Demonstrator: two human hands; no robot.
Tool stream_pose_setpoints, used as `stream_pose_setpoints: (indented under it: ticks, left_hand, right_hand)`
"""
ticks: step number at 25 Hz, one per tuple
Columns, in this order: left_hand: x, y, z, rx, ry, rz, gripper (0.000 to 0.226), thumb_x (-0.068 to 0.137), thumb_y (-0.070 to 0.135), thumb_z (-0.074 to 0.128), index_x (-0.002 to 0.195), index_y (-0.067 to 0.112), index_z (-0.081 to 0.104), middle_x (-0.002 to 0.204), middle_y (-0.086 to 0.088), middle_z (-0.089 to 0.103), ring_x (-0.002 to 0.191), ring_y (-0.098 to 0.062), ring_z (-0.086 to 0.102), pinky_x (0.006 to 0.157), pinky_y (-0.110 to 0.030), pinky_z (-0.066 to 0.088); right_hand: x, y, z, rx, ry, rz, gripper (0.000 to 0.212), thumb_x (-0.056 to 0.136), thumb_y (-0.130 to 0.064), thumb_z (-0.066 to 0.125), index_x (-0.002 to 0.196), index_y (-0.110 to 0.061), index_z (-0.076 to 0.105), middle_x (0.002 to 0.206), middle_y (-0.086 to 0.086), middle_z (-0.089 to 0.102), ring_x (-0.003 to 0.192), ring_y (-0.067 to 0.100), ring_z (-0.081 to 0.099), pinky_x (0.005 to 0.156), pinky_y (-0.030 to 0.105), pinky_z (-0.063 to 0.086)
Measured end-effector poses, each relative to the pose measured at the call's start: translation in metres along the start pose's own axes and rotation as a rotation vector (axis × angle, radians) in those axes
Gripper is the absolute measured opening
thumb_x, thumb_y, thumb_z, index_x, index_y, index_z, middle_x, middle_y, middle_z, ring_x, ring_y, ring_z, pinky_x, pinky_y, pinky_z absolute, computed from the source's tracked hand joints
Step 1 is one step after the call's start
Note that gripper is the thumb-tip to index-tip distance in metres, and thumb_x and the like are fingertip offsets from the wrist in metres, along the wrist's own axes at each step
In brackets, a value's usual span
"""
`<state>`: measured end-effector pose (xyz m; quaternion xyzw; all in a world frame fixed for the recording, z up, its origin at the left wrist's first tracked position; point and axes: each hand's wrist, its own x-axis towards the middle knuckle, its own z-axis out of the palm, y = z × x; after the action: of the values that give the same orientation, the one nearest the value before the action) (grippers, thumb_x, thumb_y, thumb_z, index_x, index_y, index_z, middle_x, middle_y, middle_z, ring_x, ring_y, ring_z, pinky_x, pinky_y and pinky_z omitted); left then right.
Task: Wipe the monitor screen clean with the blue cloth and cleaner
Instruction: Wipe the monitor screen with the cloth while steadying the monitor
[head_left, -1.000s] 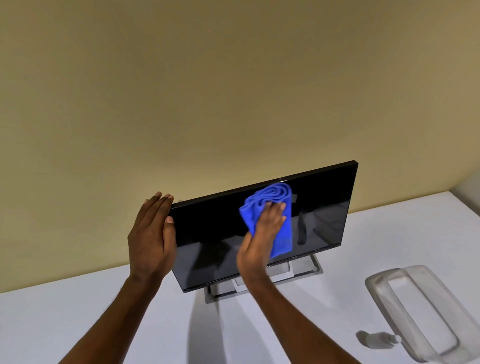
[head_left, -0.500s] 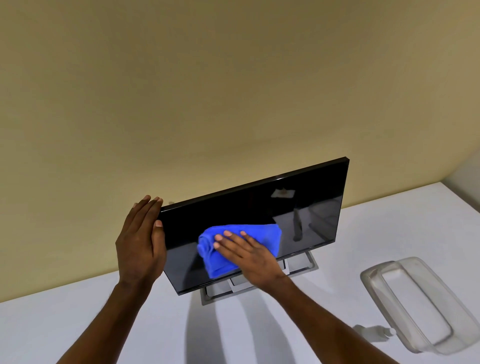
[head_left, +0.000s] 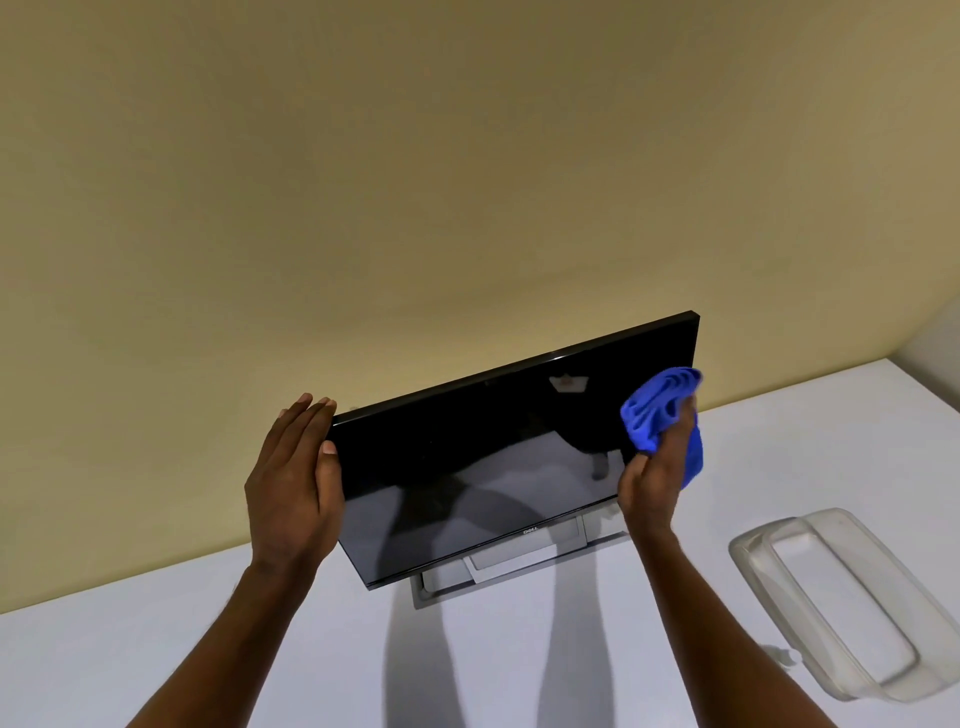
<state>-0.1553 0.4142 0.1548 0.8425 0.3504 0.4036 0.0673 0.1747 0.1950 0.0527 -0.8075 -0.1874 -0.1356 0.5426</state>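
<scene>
At a white table (head_left: 156, 665) set against a plain beige wall (head_left: 415, 182), I work on a black, glossy flat-panel monitor (head_left: 467, 467) that stands on a grey, open-framed metal stand (head_left: 519, 566). The screen is dark and leans back a little, its right end farther from me than its left.

My left hand (head_left: 293, 483) lies flat against the monitor's left edge. The fingers are stretched out straight and close together, pointing up, and the thumb tip rests on the front of the frame near the top corner. Nothing is gripped there.

My right hand (head_left: 657, 478) clutches a bunched-up blue cloth (head_left: 660, 410) at the screen's right edge, about halfway up. The cloth's folds bulge out above the curled fingers and a further part shows beyond the hand, past the edge of the panel. I cannot tell whether the cloth is touching the glass.

The only writing I can read is the small silver "DELL" logo (head_left: 530, 531), centred on the bottom bezel (tiny, but its letters come through). The glass mirrors both of my forearms and some dim shapes of the room.

To the right, well apart from the monitor, a clear, rounded rectangular plastic tub (head_left: 753, 571) sits on the table. A small whitish object (head_left: 784, 656) shows just beside its near-left wall, too little of it visible to identify.
</scene>
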Motion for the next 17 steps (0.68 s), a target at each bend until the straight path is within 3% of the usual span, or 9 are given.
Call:
stream_pose_setpoints:
  ticks: [2, 4, 5, 6, 8, 9, 11, 14, 17]
  left_hand:
    - [-0.001, 0.000, -0.001, -0.004, 0.002, 0.004, 0.047, 0.105, 0.020, 0.035, 0.139, 0.008, 0.065, 0.145, -0.005, 0.065, 0.147, -0.021, 0.049, 0.121, -0.044, 0.040]
    - [-0.002, 0.001, -0.001, -0.008, 0.003, 0.003, 0.047, 0.105, 0.021, 0.035, 0.139, 0.008, 0.065, 0.145, -0.005, 0.065, 0.147, -0.021, 0.049, 0.121, -0.046, 0.041]
    - [-0.002, 0.001, 0.000, -0.010, 0.004, 0.000, 0.047, 0.105, 0.020, 0.036, 0.139, 0.008, 0.065, 0.145, -0.005, 0.065, 0.148, -0.020, 0.049, 0.120, -0.046, 0.041]
    - [-0.002, 0.001, 0.000, -0.011, 0.005, -0.002, 0.047, 0.104, 0.020, 0.036, 0.139, 0.008, 0.065, 0.145, -0.004, 0.065, 0.148, -0.020, 0.049, 0.121, -0.045, 0.041]
    - [-0.001, 0.001, 0.000, -0.011, 0.009, -0.007, 0.047, 0.104, 0.019, 0.037, 0.139, 0.008, 0.065, 0.145, -0.004, 0.065, 0.148, -0.019, 0.049, 0.121, -0.043, 0.041]
    - [-0.001, 0.002, 0.000, -0.013, 0.011, -0.008, 0.047, 0.103, 0.019, 0.037, 0.138, 0.007, 0.066, 0.145, -0.004, 0.065, 0.148, -0.019, 0.049, 0.121, -0.042, 0.041]
    - [-0.001, 0.001, 0.001, -0.018, 0.013, -0.006, 0.047, 0.104, 0.019, 0.037, 0.138, 0.007, 0.066, 0.145, -0.004, 0.065, 0.148, -0.019, 0.049, 0.121, -0.044, 0.041]
    - [-0.001, 0.001, 0.001, -0.023, 0.013, 0.002, 0.047, 0.104, 0.019, 0.037, 0.139, 0.007, 0.065, 0.145, -0.004, 0.065, 0.148, -0.020, 0.049, 0.121, -0.045, 0.041]
    - [0.000, 0.000, 0.002, -0.017, 0.020, 0.004, 0.047, 0.104, 0.019, 0.037, 0.138, 0.006, 0.066, 0.144, -0.006, 0.065, 0.147, -0.021, 0.049, 0.120, -0.045, 0.041]
  right_hand:
    - [0.000, -0.007, 0.001, -0.027, 0.070, 0.216, 0.026, 0.110, -0.026, 0.049, 0.128, -0.044, 0.056, 0.100, -0.005, 0.051, 0.087, -0.002, 0.053, 0.090, 0.009, 0.042]
    - [-0.013, -0.024, 0.006, 0.092, 0.010, 0.339, 0.064, 0.107, -0.015, 0.044, 0.137, -0.071, 0.034, 0.116, -0.024, 0.046, 0.094, -0.018, 0.053, 0.090, -0.002, 0.036]
    - [-0.024, -0.034, 0.011, 0.119, 0.005, 0.360, 0.073, 0.105, -0.013, 0.042, 0.148, -0.069, 0.022, 0.130, -0.023, 0.044, 0.107, -0.013, 0.054, 0.095, 0.004, 0.040]
    - [-0.034, -0.042, 0.018, 0.138, -0.006, 0.342, 0.076, 0.104, -0.012, 0.041, 0.158, -0.059, 0.015, 0.143, -0.015, 0.041, 0.122, 0.006, 0.057, 0.102, 0.017, 0.041]
    - [-0.056, -0.052, 0.032, 0.177, 0.015, 0.307, 0.077, 0.103, -0.001, 0.039, 0.168, -0.030, 0.010, 0.168, 0.006, 0.024, 0.148, 0.039, 0.040, 0.116, 0.046, 0.038]
    - [-0.068, -0.058, 0.042, 0.152, 0.032, 0.233, 0.075, 0.102, 0.008, 0.039, 0.167, -0.010, 0.008, 0.173, 0.016, 0.015, 0.156, 0.040, 0.027, 0.123, 0.055, 0.032]
    - [-0.089, -0.066, 0.060, 0.150, 0.021, 0.109, 0.069, 0.101, 0.013, 0.036, 0.162, 0.010, 0.003, 0.173, 0.024, 0.006, 0.163, 0.031, 0.011, 0.131, 0.053, 0.015]
    - [-0.112, -0.094, 0.069, 0.160, -0.103, -0.040, 0.073, 0.101, -0.001, 0.027, 0.165, -0.006, -0.008, 0.173, 0.025, 0.000, 0.163, 0.037, 0.005, 0.132, 0.053, 0.008]
    - [-0.135, -0.114, 0.083, 0.086, -0.302, -0.313, 0.081, 0.093, -0.003, 0.037, 0.167, -0.011, 0.003, 0.175, 0.015, -0.006, 0.162, 0.040, 0.002, 0.132, 0.052, 0.001]
